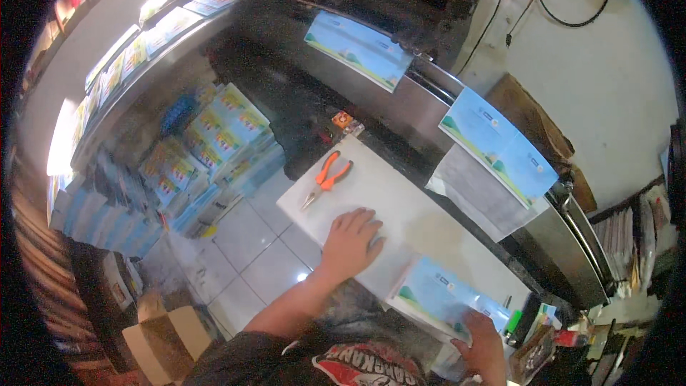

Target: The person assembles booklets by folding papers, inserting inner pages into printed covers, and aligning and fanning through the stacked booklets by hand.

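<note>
My left hand (351, 240) lies palm down on the white tabletop (421, 225), fingers stretched out and nothing in them. Just beyond its fingertips rest pliers (328, 180) with orange and black handles, jaws toward me. To the right, a small stack of light-blue printed sheets (436, 292) with a green landscape design sits at the table's near edge. My right hand (481, 344) grips the near right edge of these sheets, its thumb apart from the curled fingers. Some fingertips are hidden, and the area is slightly blurred.
Two printed sheets, a far one (359, 50) and a nearer one (498, 144), hang over a dark machine's metal rail. Stacks of printed sheets (227, 129) stand on the tiled floor at left. An open cardboard box (168, 343) is at lower left; a green-capped item (513, 322) stands at right.
</note>
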A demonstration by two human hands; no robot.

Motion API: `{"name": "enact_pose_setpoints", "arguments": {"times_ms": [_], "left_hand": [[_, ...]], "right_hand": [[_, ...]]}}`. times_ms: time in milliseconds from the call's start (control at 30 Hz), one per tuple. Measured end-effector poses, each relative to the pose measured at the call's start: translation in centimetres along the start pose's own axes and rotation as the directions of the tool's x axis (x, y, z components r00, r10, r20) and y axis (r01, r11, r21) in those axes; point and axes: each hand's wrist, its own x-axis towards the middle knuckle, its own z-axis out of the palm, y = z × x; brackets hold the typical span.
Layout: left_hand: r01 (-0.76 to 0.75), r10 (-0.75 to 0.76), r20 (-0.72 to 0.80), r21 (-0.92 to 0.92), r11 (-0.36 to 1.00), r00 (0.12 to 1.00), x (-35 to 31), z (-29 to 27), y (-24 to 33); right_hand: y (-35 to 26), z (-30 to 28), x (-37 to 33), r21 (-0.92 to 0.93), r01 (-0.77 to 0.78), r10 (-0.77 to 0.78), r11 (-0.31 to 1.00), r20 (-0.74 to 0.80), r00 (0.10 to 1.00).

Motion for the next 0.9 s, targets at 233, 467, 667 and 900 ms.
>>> {"name": "enact_pose_setpoints", "arguments": {"times_ms": [233,467,667,900], "left_hand": [[0.013,-0.013,0.01,-0.023,1.0,1.0,0.1,-0.1,0.0],[0.04,-0.04,0.028,0.009,0.999,0.999,-0.6,-0.4,-0.7],[-0.015,0.015,0.002,-0.025,1.0,1.0,0.2,0.9,-0.3],[-0.014,0.014,-0.028,0.004,1.0,1.0,-0.1,0.5,-0.5]], "right_hand": [[6.6,-11.0,3.0,0.07,-0.363,0.365,0.929,-0.334,0.869],[5.2,-20.4,21.0,-0.368,-0.048,-0.341,0.929,-0.897,0.281],[7.5,-10.9,28.3,-0.359,-0.064,-0.213,0.931,-0.679,0.703],[5.3,-4.6,19.1,-0.19,0.049,-0.139,0.981,-0.496,0.857]]}}
